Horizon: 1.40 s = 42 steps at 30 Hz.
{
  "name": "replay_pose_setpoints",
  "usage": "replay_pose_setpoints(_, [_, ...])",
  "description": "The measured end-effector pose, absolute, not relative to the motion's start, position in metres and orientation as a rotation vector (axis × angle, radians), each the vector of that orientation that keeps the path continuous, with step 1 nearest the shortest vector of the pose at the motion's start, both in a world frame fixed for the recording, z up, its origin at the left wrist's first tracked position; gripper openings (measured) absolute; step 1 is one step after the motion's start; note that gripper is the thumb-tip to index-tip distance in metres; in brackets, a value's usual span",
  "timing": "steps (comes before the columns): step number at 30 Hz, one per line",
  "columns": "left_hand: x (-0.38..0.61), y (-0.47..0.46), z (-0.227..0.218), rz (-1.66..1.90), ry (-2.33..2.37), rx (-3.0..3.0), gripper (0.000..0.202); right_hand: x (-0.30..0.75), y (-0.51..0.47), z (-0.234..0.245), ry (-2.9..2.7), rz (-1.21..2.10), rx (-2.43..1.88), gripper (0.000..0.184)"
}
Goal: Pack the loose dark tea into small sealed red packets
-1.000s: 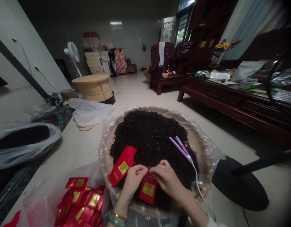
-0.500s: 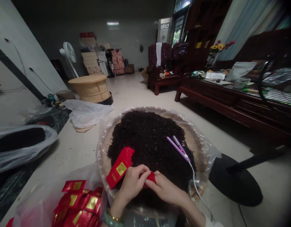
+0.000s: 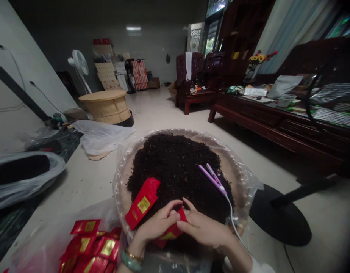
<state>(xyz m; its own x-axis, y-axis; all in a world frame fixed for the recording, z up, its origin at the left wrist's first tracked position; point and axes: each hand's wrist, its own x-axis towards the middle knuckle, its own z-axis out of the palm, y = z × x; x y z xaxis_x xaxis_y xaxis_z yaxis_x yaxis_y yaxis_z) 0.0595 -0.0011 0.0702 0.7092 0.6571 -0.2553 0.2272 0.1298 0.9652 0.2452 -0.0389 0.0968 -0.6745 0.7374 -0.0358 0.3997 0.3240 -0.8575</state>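
In the head view, both hands meet over the near side of 1 wide heap of dark, dry, loose leaves. The left hand and the right hand are both clamped on 1 shiny red packet with a gold patch, partly hidden by the fingers; any writing on it cannot be read. The left wrist bears 2 bracelets, 1 green and 1 gold.

The leaves lie in 1 round tan tray lined with clear plastic. On the heap's left edge rests a second red packet with a square gold label; its tiny gold characters are too small to read. On the right side lies 1 slim purple straightener with 2 arms, its white cord trailing over the rim.

At lower left, 1 translucent plastic bag holds at least 5 red packets, overlapping, so the full count cannot be told.
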Motion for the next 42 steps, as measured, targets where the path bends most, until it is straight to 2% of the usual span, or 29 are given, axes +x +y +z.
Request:
replay_pose_setpoints(5, [0.065,-0.007,0.052,0.506,0.732,1.252,0.062,0.246,-0.03,0.087,-2.218,1.246,-0.992,0.045])
replay_pose_setpoints(9, [0.062,-0.007,0.047,0.607,0.826,1.251,0.061,0.248,-0.022,0.08,-2.136,1.284,-1.085,0.056])
replay_pose_setpoints(16, [0.046,-0.012,0.044,0.96,1.168,1.932,0.063,0.247,-0.014,0.064,-1.557,1.415,-1.234,0.062])
replay_pose_setpoints(19, [0.048,-0.019,0.04,0.916,1.159,1.966,0.054,0.247,-0.013,0.056,-1.447,1.479,-1.225,0.062])
replay_pose_setpoints(21, [0.047,-0.021,0.041,0.844,1.159,1.78,0.058,0.249,-0.013,0.058,-1.466,1.464,-1.233,0.062])
replay_pose_setpoints(26, [0.046,-0.017,0.055,0.532,0.758,1.071,0.081,0.248,-0.02,0.088,-1.875,1.331,-1.111,0.055])
replay_pose_setpoints(31, [0.067,-0.018,0.061,0.486,0.76,0.88,0.065,0.235,-0.025,0.104,-2.223,1.135,-1.068,0.043])
replay_pose_setpoints(37, [0.078,-0.023,0.04,0.543,0.816,0.81,0.068,0.24,-0.013,0.08,-1.993,1.108,-1.178,0.048])
replay_pose_setpoints(40, [0.075,-0.022,0.035,0.604,0.864,0.731,0.069,0.257,0.012,0.063,-1.742,0.861,-1.445,0.051])
replay_pose_setpoints(42, [0.075,-0.022,0.037,0.644,0.882,0.708,0.07,0.268,0.035,0.051,-1.723,0.63,-1.589,0.044])
